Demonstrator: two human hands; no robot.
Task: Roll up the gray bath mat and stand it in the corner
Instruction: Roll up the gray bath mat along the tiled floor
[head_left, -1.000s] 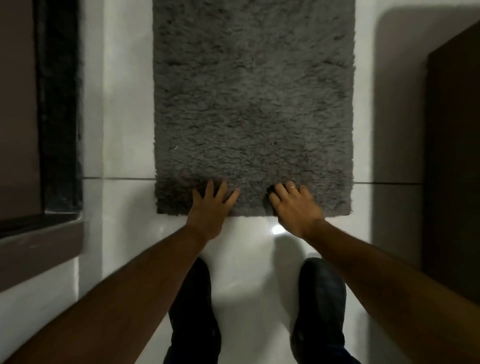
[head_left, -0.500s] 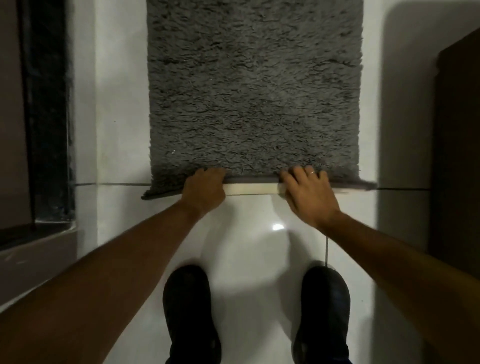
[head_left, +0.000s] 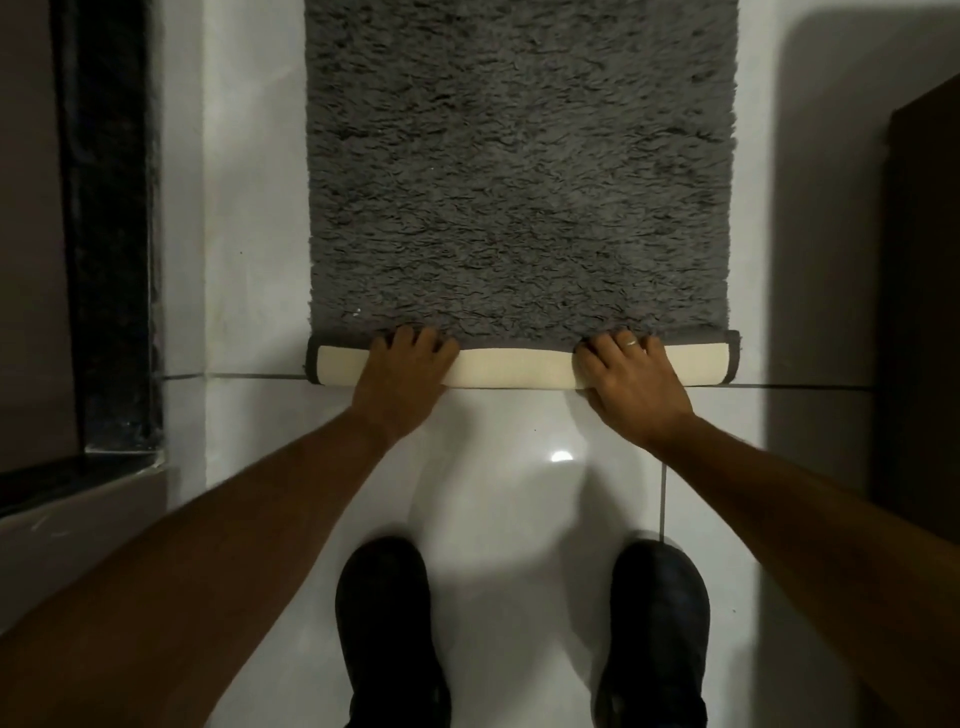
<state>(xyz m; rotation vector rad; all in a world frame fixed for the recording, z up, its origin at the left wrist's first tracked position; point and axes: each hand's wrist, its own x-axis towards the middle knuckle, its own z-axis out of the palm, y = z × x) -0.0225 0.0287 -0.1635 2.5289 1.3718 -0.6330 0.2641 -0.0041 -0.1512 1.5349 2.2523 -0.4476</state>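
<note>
Both hands, left hand (head_left: 402, 371) and right hand (head_left: 631, 382), fingers (head_left: 613, 347) curled tight over gray bath mat's (head_left: 519, 182) rolled edge.

The gray bath mat (head_left: 519, 166) runs past the top edge, its far end unseen.

I see both my forearms bare, no sleeves. My left hand (head_left: 402, 371) wears nothing; my right hand (head_left: 631, 379) has a thin ring (head_left: 630, 342). Black shoes (head_left: 384, 623) on both feet.
</note>
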